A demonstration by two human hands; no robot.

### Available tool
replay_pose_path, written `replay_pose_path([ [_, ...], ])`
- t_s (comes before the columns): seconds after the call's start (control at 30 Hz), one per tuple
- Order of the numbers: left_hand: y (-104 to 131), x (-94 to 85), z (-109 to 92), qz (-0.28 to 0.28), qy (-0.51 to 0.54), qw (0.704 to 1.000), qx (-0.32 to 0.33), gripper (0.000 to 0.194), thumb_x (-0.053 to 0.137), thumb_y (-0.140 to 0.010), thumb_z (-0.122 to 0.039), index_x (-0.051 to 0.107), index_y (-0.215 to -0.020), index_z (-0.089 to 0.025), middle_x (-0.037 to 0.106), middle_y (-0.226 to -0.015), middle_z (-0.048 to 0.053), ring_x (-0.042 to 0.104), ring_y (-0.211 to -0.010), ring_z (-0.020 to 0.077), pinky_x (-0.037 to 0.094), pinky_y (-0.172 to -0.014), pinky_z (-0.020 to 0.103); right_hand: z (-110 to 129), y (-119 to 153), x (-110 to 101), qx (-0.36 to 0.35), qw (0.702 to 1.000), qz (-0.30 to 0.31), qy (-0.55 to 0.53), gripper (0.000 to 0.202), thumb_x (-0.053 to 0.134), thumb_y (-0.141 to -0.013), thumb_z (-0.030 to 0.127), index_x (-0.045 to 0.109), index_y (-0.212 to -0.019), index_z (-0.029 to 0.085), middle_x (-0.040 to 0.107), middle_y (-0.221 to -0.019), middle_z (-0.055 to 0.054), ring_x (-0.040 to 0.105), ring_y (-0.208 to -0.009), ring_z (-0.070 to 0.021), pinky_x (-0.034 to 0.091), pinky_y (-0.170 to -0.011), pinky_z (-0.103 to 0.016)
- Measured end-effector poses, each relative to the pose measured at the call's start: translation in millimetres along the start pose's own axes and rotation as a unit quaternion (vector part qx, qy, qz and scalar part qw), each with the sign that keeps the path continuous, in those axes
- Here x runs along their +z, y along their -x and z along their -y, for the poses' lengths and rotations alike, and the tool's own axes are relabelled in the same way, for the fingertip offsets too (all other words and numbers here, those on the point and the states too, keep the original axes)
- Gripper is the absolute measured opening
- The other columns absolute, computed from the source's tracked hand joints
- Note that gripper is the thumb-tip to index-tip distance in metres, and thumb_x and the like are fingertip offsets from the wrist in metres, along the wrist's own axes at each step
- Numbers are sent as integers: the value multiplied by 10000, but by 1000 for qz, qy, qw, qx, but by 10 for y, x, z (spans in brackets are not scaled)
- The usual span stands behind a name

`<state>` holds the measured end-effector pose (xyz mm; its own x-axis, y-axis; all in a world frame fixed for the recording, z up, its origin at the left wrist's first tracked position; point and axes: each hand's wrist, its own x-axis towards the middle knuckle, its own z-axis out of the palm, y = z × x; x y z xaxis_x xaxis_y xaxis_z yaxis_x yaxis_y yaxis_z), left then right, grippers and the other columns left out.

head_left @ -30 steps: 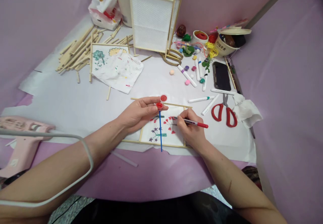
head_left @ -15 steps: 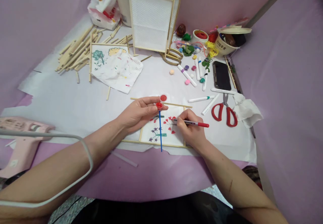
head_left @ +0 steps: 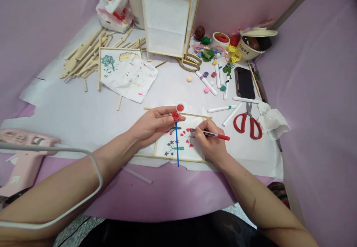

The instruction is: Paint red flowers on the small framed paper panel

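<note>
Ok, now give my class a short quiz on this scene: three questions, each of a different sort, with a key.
1. Multiple choice: what is in the right hand?
(a) a phone
(b) a red-ended pen
(c) a glue gun

2. Fill in the blank: the left hand holds a small open pot whose contents are ____ in colour.

3. True or false: in this view, the red-handled scissors lie to the right of both hands.

Key: 1. b; 2. red; 3. true.
</note>
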<state>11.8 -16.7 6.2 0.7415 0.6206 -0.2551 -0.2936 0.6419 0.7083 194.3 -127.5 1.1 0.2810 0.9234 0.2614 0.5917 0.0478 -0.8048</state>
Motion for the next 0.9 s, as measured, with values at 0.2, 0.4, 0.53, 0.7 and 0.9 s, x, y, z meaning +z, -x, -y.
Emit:
replay_pose_path([
  [0.2, 3, 2, 3, -6, -4, 1000, 2, 263, 832, -707, -202, 771, -962, -205, 761, -857, 57, 688, -904, 167, 453, -888, 285, 2, 0, 1, 0, 1000, 7, -7, 184, 528, -791, 167, 446, -636, 221, 461, -576, 50, 424, -540, -113, 354, -551, -277],
  [0.4, -1, -6, 2, 10, 4, 1000, 2, 271, 825, -722, -197, 764, -986, -198, 765, -877, 59, 682, -904, 142, 451, -865, 249, -8, 11, 5, 10, 1000, 13, -11, 183, 530, -778, 169, 443, -627, 222, 466, -563, 51, 430, -534, -112, 354, -543, -274],
  [0.53, -2, -13, 6, 1, 1, 1000, 2, 285, 827, -718, -199, 761, -995, -189, 764, -872, 59, 685, -901, 154, 453, -871, 264, -3, 12, 4, 12, 1000, -8, -19, 185, 536, -798, 190, 445, -639, 220, 459, -576, 52, 428, -540, -110, 355, -539, -267],
  [0.7, -2, -15, 6, 12, 2, 1000, 1, 259, 805, -743, -186, 760, -998, -198, 765, -880, 58, 688, -906, 147, 457, -858, 255, 4, 3, 3, -4, 1000, -3, 1, 187, 536, -820, 198, 448, -655, 218, 461, -592, 49, 435, -555, -113, 359, -560, -276],
  [0.9, -2, -9, 4, 9, 2, 1000, 2, 265, 807, -737, -187, 760, -998, -195, 765, -874, 57, 689, -905, 152, 464, -846, 255, 2, -3, 13, 5, 1000, 5, -3, 192, 526, -801, 172, 431, -641, 220, 451, -580, 54, 421, -545, -110, 351, -554, -275],
])
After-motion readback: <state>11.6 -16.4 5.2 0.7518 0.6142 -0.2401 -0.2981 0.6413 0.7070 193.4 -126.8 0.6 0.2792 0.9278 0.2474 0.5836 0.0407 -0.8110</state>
